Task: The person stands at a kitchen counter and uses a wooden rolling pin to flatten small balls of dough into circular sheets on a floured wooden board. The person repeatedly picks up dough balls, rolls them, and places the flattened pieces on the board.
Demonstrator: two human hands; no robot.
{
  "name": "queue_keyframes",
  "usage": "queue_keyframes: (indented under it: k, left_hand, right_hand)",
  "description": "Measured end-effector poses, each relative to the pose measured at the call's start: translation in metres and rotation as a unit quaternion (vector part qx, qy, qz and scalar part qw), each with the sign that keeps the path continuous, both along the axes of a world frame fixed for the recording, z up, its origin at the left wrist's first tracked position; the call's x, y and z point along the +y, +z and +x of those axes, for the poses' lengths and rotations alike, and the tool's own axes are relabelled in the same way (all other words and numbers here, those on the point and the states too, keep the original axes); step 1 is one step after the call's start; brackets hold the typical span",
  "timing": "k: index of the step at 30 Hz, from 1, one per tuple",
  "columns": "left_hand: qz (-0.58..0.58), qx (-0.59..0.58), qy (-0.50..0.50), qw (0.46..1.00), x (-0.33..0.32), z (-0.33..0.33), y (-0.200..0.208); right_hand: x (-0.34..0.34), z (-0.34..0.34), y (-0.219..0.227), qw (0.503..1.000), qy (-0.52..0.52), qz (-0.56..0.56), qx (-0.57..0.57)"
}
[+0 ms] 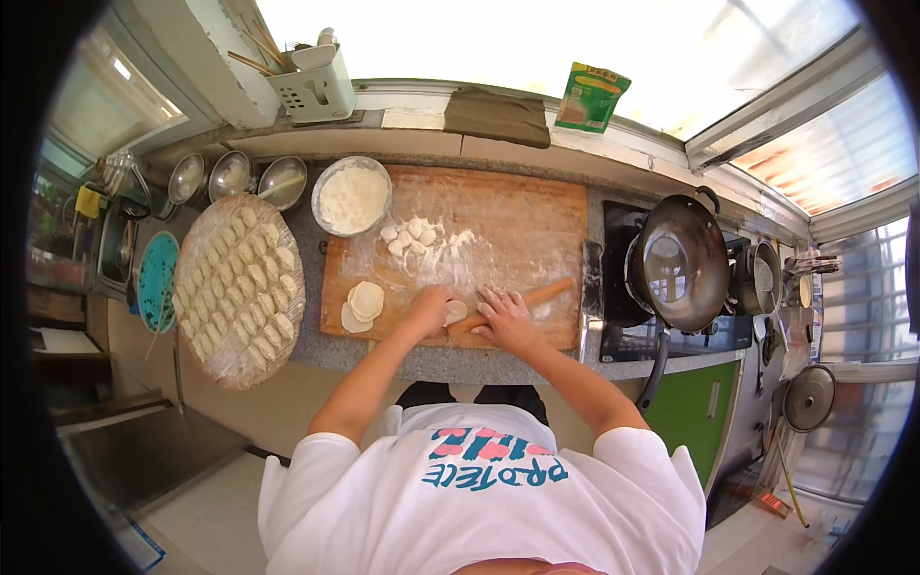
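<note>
My left hand (428,310) pinches the edge of a small round dough wrapper (456,311) on the floured wooden board (537,206). My right hand (505,317) lies over a wooden rolling pin (550,291), gripping it near its middle. The pin slants up to the right, and its left end meets the wrapper. Left of my left hand rests a small stack of rolled wrappers (365,301). Farther back on the board, several floured dough pieces (412,236) sit in loose flour.
A bowl of flour (353,195) stands at the board's far left corner. Rows of dumplings fill a round tray (201,356) on the left, beside a teal basin (156,287). Metal bowls (230,173) line the back. At right, a wok (682,264) sits on the stove, handle toward me.
</note>
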State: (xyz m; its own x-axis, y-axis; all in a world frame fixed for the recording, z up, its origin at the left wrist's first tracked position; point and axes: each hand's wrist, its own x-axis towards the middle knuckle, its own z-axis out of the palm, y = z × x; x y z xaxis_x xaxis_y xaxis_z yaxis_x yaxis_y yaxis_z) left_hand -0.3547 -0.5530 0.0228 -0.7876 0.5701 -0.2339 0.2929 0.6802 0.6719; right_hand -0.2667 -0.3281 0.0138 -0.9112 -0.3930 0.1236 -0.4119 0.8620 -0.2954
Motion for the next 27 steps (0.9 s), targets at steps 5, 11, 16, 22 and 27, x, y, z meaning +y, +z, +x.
queue_keyframes:
  k: [5, 11, 16, 22, 27]
  left_hand:
    - [0.008, -0.037, 0.084, 0.996, 0.008, -0.010, 0.009]
    - [-0.002, -0.013, 0.075, 0.997, 0.008, -0.006, 0.004]
    - [0.037, 0.081, -0.092, 0.992, 0.003, -0.005, -0.017]
    - [0.047, -0.037, 0.092, 0.994, -0.007, -0.011, 0.007]
    - [0.038, -0.043, 0.118, 0.991, -0.007, -0.006, 0.008]
  right_hand:
    - [-0.023, -0.063, 0.013, 0.997, -0.067, -0.024, 0.038]
    - [-0.009, -0.027, 0.006, 1.000, -0.005, -0.015, -0.001]
    - [0.005, 0.011, -0.009, 0.999, 0.038, 0.008, -0.016]
    - [-0.022, -0.044, 0.007, 0.997, -0.072, -0.002, 0.006]
    - [-0.021, -0.050, 0.011, 0.999, -0.039, -0.035, 0.000]
